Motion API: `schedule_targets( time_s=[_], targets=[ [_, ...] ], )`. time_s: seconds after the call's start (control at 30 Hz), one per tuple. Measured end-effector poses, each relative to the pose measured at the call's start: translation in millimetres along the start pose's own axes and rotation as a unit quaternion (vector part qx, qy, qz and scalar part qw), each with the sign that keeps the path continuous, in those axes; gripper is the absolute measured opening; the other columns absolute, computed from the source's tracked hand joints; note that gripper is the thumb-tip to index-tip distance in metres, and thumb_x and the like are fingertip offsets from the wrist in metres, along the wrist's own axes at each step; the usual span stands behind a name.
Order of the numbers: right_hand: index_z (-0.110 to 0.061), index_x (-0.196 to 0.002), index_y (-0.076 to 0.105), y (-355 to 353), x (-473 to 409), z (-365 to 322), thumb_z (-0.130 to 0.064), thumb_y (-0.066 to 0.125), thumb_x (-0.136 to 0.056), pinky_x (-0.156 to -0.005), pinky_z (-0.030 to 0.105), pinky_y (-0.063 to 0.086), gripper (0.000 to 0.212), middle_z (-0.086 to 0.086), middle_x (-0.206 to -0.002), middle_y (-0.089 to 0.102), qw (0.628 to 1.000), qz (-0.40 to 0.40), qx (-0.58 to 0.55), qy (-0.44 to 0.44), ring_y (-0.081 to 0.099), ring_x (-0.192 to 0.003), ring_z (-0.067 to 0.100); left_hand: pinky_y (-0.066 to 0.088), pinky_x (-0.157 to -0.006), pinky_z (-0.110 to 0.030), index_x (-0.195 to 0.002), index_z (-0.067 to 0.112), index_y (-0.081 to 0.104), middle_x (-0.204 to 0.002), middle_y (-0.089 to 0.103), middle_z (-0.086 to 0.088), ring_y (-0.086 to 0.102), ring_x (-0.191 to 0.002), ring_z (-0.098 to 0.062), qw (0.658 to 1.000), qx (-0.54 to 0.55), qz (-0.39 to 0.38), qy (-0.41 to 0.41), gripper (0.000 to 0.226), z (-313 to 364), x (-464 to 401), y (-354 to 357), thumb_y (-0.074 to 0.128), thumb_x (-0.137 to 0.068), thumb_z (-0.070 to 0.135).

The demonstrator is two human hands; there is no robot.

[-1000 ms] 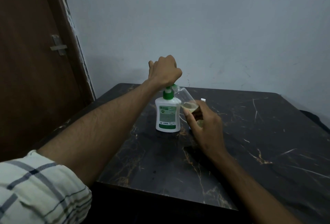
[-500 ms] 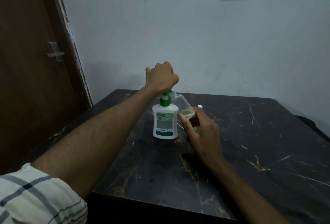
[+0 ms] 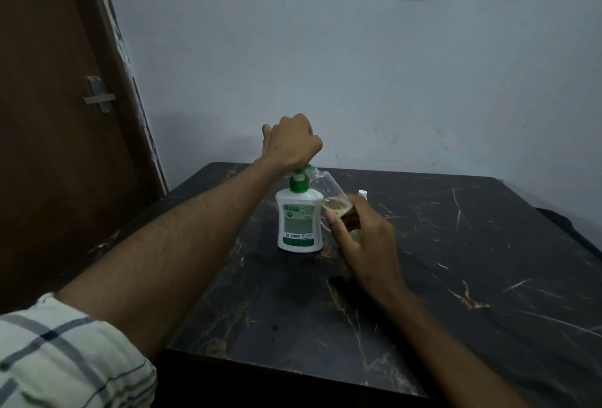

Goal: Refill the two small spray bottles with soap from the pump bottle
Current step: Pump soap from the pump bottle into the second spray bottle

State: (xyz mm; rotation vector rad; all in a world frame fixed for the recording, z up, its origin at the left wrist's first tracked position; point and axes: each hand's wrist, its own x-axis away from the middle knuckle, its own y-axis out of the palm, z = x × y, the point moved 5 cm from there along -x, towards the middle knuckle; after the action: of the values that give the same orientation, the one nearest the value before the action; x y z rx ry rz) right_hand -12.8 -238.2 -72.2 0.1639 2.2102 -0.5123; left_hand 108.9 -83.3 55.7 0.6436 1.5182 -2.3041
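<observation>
- On the dark table [image 3: 456,261], which looks like smooth black stone with thin gold and white cracks, stands the pump bottle [image 3: 299,222].
- The pump bottle is white plastic with round shoulders, a green label and a green pump top.
- The left hand [image 3: 291,144] sits on the pump top, its fingers curled down around it.
- The right hand [image 3: 365,245] holds a small spray bottle [image 3: 327,188], fingers wrapped around its lower end.
- This small bottle is clear and round, tilted so its open mouth is just beside the green pump spout.
- A little pale yellow soap sits inside it, near the fingers.
- A small white cap [image 3: 362,193] peeks out just behind the right hand.
- A checked cloth sleeve [image 3: 65,358] covers the left upper arm.
</observation>
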Motion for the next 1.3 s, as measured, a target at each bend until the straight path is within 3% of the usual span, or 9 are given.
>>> schedule_targets(
  time_s=[0.33,0.53,0.83,0.97,1.03,1.13,1.3],
  targets=[
    [-0.037,-0.116,0.056,-1.2,0.3,-2.4,-0.040,0.062,-0.102,-0.074,0.008,0.051,0.016,-0.033,-0.099,0.060,1.000,0.004,-0.011,-0.005,0.065,-0.094,-0.008,0.038,-0.095,-0.049,-0.088,0.012,0.075,-0.085,0.075,-0.002,0.068,-0.084,-0.027,1.000,0.009,-0.005,0.003,0.033,1.1,-0.8,1.6,0.049,-0.074,0.028],
    [-0.034,-0.115,0.057,-1.8,-0.1,-2.4,-0.037,0.063,-0.102,-0.073,0.005,0.048,0.014,-0.033,-0.098,0.059,1.000,0.003,-0.014,-0.004,0.064,-0.094,-0.010,0.039,-0.090,-0.046,-0.092,0.005,0.080,-0.085,0.079,-0.009,0.072,-0.087,-0.030,1.000,0.024,0.002,-0.008,0.032,-3.3,-1.9,4.3,0.056,-0.080,0.022],
    [-0.036,-0.114,0.056,-2.1,0.2,-3.4,-0.041,0.061,-0.101,-0.073,0.003,0.047,0.015,-0.034,-0.097,0.058,1.000,0.005,-0.011,-0.006,0.063,-0.094,-0.012,0.036,-0.085,-0.044,-0.077,0.017,0.069,-0.087,0.080,-0.012,0.074,-0.090,-0.033,1.000,0.008,-0.007,0.019,0.020,-0.8,-2.3,6.9,0.051,-0.075,0.026],
    [-0.035,-0.115,0.056,-0.9,-0.2,-2.0,-0.042,0.062,-0.100,-0.072,0.004,0.047,0.017,-0.032,-0.096,0.059,1.000,0.004,-0.006,-0.002,0.063,-0.093,-0.012,0.036,-0.086,-0.045,-0.080,0.012,0.075,-0.085,0.080,-0.011,0.073,-0.085,-0.031,1.000,0.007,-0.014,0.021,0.033,1.2,-4.3,5.6,0.047,-0.072,0.028],
    [-0.035,-0.114,0.056,-1.4,0.4,-0.6,-0.042,0.062,-0.100,-0.072,0.004,0.047,0.017,-0.030,-0.096,0.060,1.000,0.002,-0.005,0.001,0.064,-0.093,-0.011,0.035,-0.084,-0.044,-0.077,0.014,0.071,-0.086,0.080,-0.013,0.070,-0.079,-0.028,1.000,0.011,-0.014,0.024,0.028,1.8,-5.1,4.4,0.048,-0.071,0.028],
    [-0.035,-0.113,0.057,-2.4,1.6,1.4,-0.039,0.064,-0.101,-0.071,0.005,0.047,0.014,-0.028,-0.095,0.062,1.000,0.003,-0.002,0.002,0.064,-0.092,-0.008,0.034,-0.084,-0.043,-0.075,0.018,0.067,-0.087,0.080,-0.013,0.073,-0.087,-0.034,1.000,0.015,-0.006,0.025,0.020,0.8,-5.1,4.6,0.049,-0.071,0.026],
    [-0.037,-0.116,0.056,-1.0,0.2,-1.8,-0.039,0.063,-0.101,-0.072,0.005,0.048,0.016,-0.034,-0.098,0.058,1.000,0.005,0.000,-0.004,0.064,-0.094,-0.010,0.034,-0.086,-0.043,-0.084,0.009,0.077,-0.086,0.080,-0.012,0.074,-0.089,-0.033,1.000,0.008,-0.008,0.023,0.031,-1.7,-4.2,7.7,0.052,-0.078,0.025]
  ],
)
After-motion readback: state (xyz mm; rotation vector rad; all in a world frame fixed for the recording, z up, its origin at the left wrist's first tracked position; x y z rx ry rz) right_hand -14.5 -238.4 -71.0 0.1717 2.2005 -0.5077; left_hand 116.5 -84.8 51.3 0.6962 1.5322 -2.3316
